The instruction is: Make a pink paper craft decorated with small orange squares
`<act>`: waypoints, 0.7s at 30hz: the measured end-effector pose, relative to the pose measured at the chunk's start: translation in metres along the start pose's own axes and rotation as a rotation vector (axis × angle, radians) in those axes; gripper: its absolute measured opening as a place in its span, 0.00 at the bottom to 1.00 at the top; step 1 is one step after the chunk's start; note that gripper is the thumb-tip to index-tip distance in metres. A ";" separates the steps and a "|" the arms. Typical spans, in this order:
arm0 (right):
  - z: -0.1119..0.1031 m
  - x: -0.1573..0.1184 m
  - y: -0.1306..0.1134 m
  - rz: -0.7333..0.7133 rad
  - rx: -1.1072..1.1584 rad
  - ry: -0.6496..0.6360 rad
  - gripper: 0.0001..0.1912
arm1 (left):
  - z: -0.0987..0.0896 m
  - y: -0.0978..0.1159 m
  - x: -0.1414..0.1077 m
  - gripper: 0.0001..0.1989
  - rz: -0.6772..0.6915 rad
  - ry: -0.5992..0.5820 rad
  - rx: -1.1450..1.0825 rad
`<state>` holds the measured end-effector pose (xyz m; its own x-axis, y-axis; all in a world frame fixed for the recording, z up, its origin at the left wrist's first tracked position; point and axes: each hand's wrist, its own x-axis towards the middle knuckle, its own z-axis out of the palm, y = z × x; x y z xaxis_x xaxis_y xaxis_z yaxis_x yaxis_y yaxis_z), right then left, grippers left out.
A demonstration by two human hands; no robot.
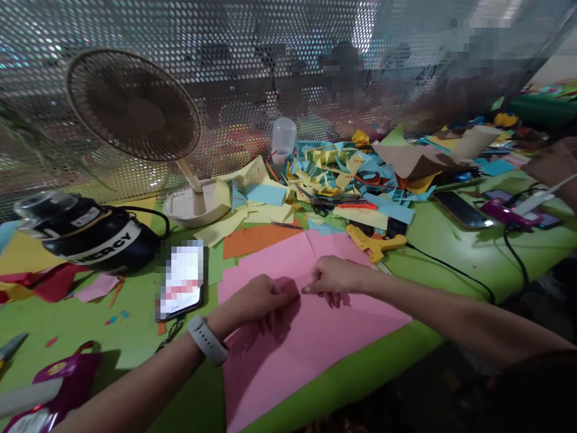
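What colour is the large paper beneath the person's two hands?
The large paper is pink, best seen in the head view, the only one here.

Pale grey strap (pixel 207 341), row of dark holes, on left wrist (pixel 220 323); forearms (pixel 433 305) bare.

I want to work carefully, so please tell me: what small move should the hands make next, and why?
Perhaps draw the hands gently apart, smoothing the pink paper outward. The left hand and right hand nearly meet over it, and a line runs in from its far edge; whether that is a fold or an overlap, I cannot tell.
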<state>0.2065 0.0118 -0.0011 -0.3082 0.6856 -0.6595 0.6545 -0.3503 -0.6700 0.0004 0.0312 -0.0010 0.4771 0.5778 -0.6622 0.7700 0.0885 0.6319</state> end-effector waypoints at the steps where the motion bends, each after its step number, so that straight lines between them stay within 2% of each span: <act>1: 0.000 0.001 0.001 -0.008 0.004 -0.001 0.24 | -0.002 -0.003 -0.001 0.28 -0.009 0.002 0.006; 8: 0.000 0.002 0.003 -0.002 0.000 -0.018 0.19 | -0.020 -0.037 -0.022 0.32 -0.085 -0.039 -0.005; 12: 0.001 -0.002 0.001 -0.002 -0.004 0.000 0.19 | -0.030 -0.057 -0.035 0.33 -0.095 -0.007 0.049; 15: 0.001 -0.004 0.001 0.000 0.003 0.022 0.19 | -0.035 -0.062 -0.044 0.33 -0.104 0.016 0.091; 18: 0.004 -0.004 0.001 -0.008 -0.033 0.046 0.17 | -0.037 -0.051 -0.051 0.29 -0.103 0.161 0.129; 20: 0.010 -0.003 -0.002 -0.044 -0.081 0.066 0.16 | -0.032 -0.038 -0.055 0.26 -0.022 0.296 0.203; 21: 0.013 -0.003 -0.005 -0.078 -0.096 0.069 0.16 | -0.028 -0.032 -0.055 0.24 0.059 0.365 0.273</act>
<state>0.1951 0.0033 -0.0003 -0.3150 0.7515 -0.5796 0.6947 -0.2335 -0.6803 -0.0623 0.0188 0.0263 0.3808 0.8279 -0.4117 0.8526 -0.1421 0.5028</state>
